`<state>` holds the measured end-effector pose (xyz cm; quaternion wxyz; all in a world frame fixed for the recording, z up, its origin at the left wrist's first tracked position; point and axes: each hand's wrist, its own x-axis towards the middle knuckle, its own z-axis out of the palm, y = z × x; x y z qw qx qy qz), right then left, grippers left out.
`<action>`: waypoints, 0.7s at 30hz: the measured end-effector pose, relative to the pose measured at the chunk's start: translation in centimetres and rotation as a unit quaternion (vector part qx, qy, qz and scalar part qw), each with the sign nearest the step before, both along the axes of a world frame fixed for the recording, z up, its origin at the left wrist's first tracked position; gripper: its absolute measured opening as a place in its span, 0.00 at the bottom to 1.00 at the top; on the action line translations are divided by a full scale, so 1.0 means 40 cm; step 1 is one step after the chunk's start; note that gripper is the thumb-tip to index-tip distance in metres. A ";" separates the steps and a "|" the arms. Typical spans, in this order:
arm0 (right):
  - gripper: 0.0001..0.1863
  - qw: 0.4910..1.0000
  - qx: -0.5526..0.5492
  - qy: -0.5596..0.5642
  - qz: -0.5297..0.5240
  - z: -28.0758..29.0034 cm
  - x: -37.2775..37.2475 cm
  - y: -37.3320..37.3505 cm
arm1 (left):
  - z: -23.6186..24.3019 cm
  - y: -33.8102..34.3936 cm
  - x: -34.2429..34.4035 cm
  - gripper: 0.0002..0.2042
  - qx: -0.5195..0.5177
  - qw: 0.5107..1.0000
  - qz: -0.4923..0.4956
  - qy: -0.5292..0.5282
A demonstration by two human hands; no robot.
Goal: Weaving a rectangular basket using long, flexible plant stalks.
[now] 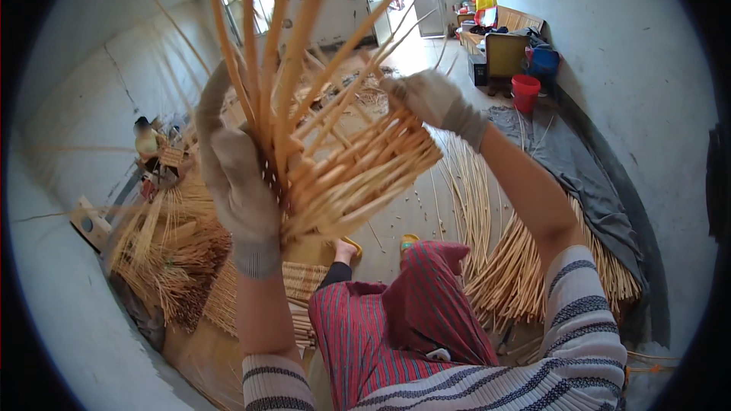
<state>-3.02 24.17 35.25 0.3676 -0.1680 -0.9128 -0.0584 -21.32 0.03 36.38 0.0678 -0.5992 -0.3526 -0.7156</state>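
A part-woven wicker basket (358, 171) of tan rods is raised in front of me, tilted, its long loose stakes fanning upward past the top of the view. My left hand (240, 167), in a pale work glove, is closed on the left side of the weave, with stakes rising along the palm. At the upper right corner of the weave, my right hand (434, 103), gloved too, has its fingers curled tight on the basket's edge. Whether a single rod is pinched there is blurred.
Bundles of peeled rods (525, 266) lie on the floor at right beside a grey cloth (601, 198). More rods (171, 259) and flat woven panels (304, 278) are at left. A red bucket (525, 93) stands near a wooden bench (518, 19). Another person (152, 144) sits far left.
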 end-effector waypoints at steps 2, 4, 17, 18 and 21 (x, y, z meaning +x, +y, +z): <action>0.33 0.998 -0.036 0.042 -0.034 0.017 0.032 -0.026 | -0.053 0.063 -0.070 0.32 -0.004 0.969 -0.216 -0.119; 0.34 0.996 0.005 0.025 -0.081 -0.009 0.043 -0.046 | -0.142 0.133 -0.131 0.29 -0.002 0.925 -0.302 -0.230; 0.27 0.936 -0.082 -0.143 -0.311 -0.691 -0.018 0.043 | -1.071 0.443 -0.253 0.34 -0.345 0.636 -0.315 -0.615; 0.28 0.934 -0.048 -0.131 -0.329 -0.724 -0.019 0.048 | -1.121 0.466 -0.272 0.35 -0.330 0.665 -0.319 -0.589; 0.29 0.899 -0.104 -0.201 -0.376 -0.772 -0.028 0.049 | -1.214 0.497 -0.293 0.33 -0.353 0.706 -0.274 -0.549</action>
